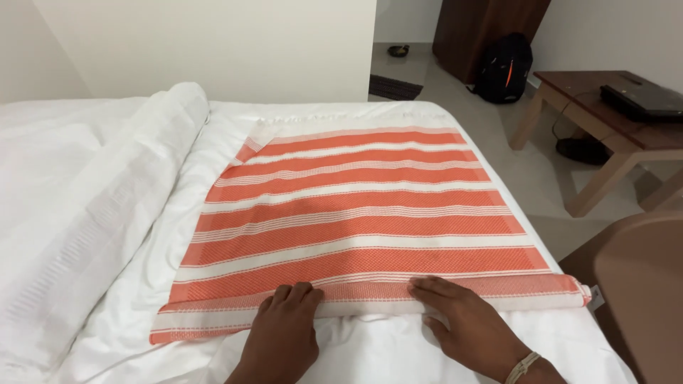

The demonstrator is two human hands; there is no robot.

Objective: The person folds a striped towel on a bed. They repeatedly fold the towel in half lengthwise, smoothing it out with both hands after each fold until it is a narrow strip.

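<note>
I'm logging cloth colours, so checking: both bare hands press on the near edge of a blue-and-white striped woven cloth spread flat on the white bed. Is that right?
Not quite: the colour is wrong. The head view shows an orange-and-white striped woven cloth, not blue. The rest holds: the left hand and right hand both press on its near edge, and it lies flat on the white bed.

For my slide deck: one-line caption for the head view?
Both hands press an orange-striped cloth flat on a white bed.

Even, soft daylight, bright; no glare, faint shadows under my hands; sharp focus, slight wide-angle stretch at edges.
</note>
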